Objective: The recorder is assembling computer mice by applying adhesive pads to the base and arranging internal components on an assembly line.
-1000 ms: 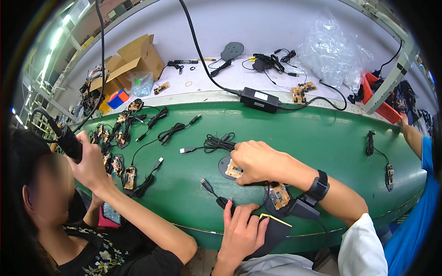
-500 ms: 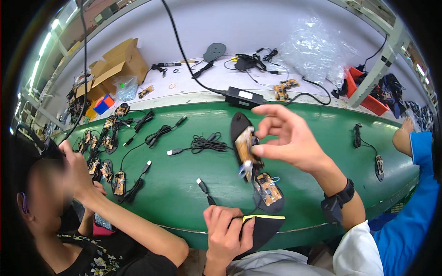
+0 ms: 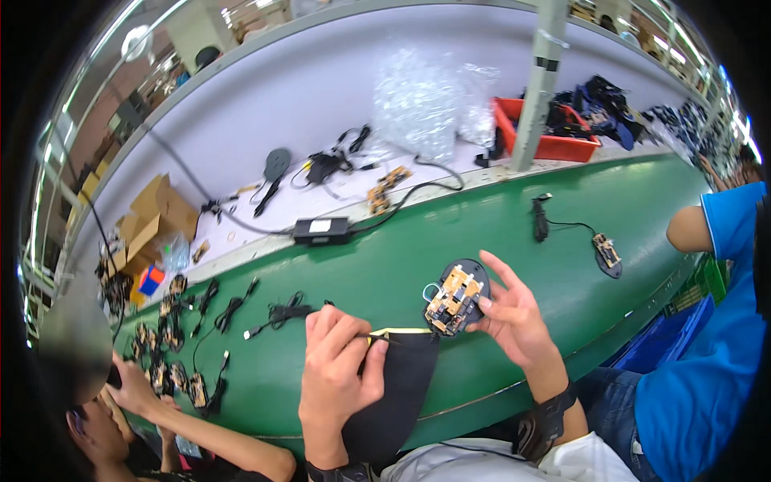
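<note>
My right hand (image 3: pixel 518 321) grips a mouse base (image 3: pixel 482 277) by its right edge, between thumb and fingers. A brown circuit board (image 3: pixel 455 299) sits on this dark, oval base, with a pale blue wire loop on its left side. My left hand (image 3: pixel 341 365) is closed in a pinch on what looks like the thin black cable (image 3: pixel 401 341) running toward the mouse base. Below it hangs a black sheet (image 3: pixel 393 402) with a yellow top edge; whether the fingers hold it too, I cannot tell.
Several mouse boards with cables (image 3: pixel 165 353) lie at left, near a co-worker's hand (image 3: pixel 135 390). Another mouse base (image 3: pixel 607 255) lies right, near a person in a blue shirt (image 3: pixel 715 321). A black power adapter (image 3: pixel 321 230), cardboard box (image 3: pixel 161 217) and red bin (image 3: pixel 562 149) stand behind.
The view has swung right. The mouse base in my right hand now faces me board up, closer to my left hand. A second board seen below it earlier no longer shows.
</note>
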{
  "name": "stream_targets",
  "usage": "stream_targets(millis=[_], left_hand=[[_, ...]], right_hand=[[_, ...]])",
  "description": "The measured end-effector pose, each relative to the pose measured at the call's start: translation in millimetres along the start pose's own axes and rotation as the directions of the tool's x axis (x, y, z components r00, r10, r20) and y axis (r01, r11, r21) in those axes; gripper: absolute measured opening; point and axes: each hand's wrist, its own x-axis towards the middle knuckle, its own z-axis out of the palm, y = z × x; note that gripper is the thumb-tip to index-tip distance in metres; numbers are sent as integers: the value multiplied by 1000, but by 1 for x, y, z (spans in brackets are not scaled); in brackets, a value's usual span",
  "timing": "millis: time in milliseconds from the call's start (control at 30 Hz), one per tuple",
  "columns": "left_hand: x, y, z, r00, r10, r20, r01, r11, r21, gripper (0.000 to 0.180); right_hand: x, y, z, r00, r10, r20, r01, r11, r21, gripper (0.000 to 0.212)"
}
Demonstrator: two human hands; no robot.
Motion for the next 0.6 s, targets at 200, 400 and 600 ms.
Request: stream_targets(millis=[200, 400, 600], left_hand=[[51, -8, 61, 978, 53, 202, -64, 997, 46, 15], [32, 25, 41, 904, -67, 423, -6, 985, 170, 16], [-53, 27, -18, 747, -485, 454, 550, 835, -13, 18]], right_hand=[[-41, 7, -42, 959, -199, -201, 180, 977, -112, 81], [-71, 25, -57, 889, -391, -238, 164, 758, -632, 73], [-72, 28, -40, 866, -489, -109, 74, 340, -937, 67]])
